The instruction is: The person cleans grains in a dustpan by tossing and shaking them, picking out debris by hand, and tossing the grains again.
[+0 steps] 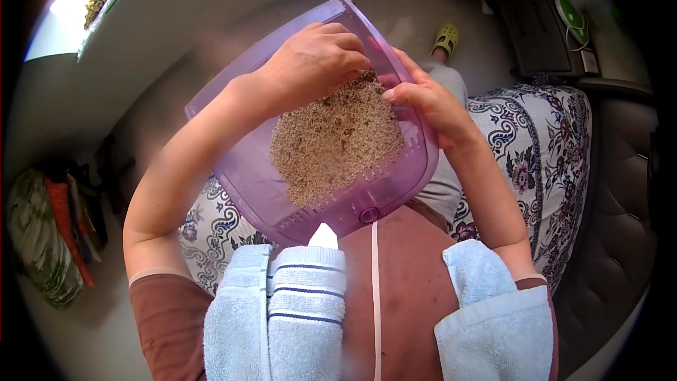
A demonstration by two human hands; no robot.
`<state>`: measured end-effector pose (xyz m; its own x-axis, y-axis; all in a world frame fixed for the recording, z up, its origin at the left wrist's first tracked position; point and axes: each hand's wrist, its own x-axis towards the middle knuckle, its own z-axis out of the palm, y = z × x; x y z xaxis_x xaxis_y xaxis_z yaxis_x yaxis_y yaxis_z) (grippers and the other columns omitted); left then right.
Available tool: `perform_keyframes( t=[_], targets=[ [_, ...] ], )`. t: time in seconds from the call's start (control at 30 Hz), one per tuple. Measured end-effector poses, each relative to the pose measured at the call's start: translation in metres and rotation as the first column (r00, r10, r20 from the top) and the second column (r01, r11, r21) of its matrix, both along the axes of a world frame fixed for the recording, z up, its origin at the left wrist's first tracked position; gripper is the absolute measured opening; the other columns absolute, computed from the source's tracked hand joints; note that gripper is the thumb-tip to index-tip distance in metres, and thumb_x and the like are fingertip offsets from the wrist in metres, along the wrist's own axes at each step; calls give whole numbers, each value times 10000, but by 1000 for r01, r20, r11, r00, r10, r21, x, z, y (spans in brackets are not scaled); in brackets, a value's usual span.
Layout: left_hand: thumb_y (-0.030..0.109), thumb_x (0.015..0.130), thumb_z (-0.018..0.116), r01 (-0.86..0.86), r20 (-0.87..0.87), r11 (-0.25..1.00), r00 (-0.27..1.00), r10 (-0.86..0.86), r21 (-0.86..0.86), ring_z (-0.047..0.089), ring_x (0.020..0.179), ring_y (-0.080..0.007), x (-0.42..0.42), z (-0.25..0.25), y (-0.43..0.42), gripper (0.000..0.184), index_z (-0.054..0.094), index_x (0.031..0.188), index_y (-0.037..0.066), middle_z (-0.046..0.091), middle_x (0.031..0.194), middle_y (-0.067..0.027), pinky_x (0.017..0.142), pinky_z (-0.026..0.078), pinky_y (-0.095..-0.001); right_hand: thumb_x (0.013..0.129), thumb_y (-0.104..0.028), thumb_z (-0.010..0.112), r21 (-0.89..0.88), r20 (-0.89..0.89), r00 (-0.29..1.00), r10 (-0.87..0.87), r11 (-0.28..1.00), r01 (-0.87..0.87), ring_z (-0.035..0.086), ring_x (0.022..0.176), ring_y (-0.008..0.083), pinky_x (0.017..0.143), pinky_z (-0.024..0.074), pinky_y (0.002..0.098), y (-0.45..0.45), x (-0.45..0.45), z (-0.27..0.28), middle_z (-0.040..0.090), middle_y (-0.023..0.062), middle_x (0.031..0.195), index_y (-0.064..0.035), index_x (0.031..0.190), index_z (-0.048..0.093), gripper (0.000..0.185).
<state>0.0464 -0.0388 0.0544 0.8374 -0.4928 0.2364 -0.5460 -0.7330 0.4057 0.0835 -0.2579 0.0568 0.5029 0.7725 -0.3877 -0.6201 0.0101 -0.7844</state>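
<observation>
A translucent purple plastic basin (247, 194) with slots and a round hole near its lower edge is tilted in front of my torso. Small tan grains (338, 144) lie heaped inside it. My left hand (321, 56) reaches over the far side of the heap, its fingers curled down and pinched at the grains; what sits between the fingertips is hidden. On the right side, my right hand (430, 102) grips the basin's rim, thumb inside and fingers around the outer wall.
A bed with a floral cover (525, 148) lies beneath and to the right, by a dark padded headboard (624, 169). A dark nightstand (525, 25) stands behind it. My foot wears a yellow-green clog (446, 39). A light blue towel (303, 317) hangs over my shoulders.
</observation>
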Motion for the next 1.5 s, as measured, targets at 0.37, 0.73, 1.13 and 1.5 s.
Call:
perform_keyframes(
  t=[0.37, 0.73, 1.13, 1.5],
  targets=[
    [163, 795, 676, -125, 2, 991, 992, 125, 44, 589, 929, -245, 3, -5, 3, 122, 677, 899, 99, 626, 960, -48, 814, 485, -363, 796, -15, 567, -58, 6, 1000, -14, 998, 15, 575, 994, 123, 877, 484, 261, -2, -2, 9, 564, 76, 1168, -51, 1444, 317, 696],
    [94, 790, 672, 47, 69, 992, 996, -56, 116, 593, 1010, -235, -9, 14, 25, 265, 656, 1055, 89, 627, 1079, -52, 877, 501, -344, 795, -15, 569, -60, 10, 1000, 0, 998, 1, 564, 1043, 138, 914, 468, 266, 0, -3, 7, 546, 98, 1227, -46, 1441, 319, 693],
    [77, 810, 659, -108, -148, 994, 983, 107, 0, 639, 859, -213, -21, 18, 58, 142, 664, 952, 79, 643, 995, -35, 750, 536, -318, 772, -94, 607, -57, 8, 1000, -4, 998, 4, 511, 982, 127, 868, 432, 247, 0, -6, 6, 475, 70, 1128, -121, 1459, 325, 743],
    [103, 770, 696, -109, -81, 979, 989, 124, 175, 579, 955, -216, -16, 21, 36, 165, 631, 919, 74, 603, 1006, -33, 812, 495, -342, 772, -87, 605, -50, -1, 1000, 0, 999, 0, 510, 988, 129, 875, 424, 241, 2, -7, 10, 482, 77, 1153, -107, 1461, 316, 747]
  ],
)
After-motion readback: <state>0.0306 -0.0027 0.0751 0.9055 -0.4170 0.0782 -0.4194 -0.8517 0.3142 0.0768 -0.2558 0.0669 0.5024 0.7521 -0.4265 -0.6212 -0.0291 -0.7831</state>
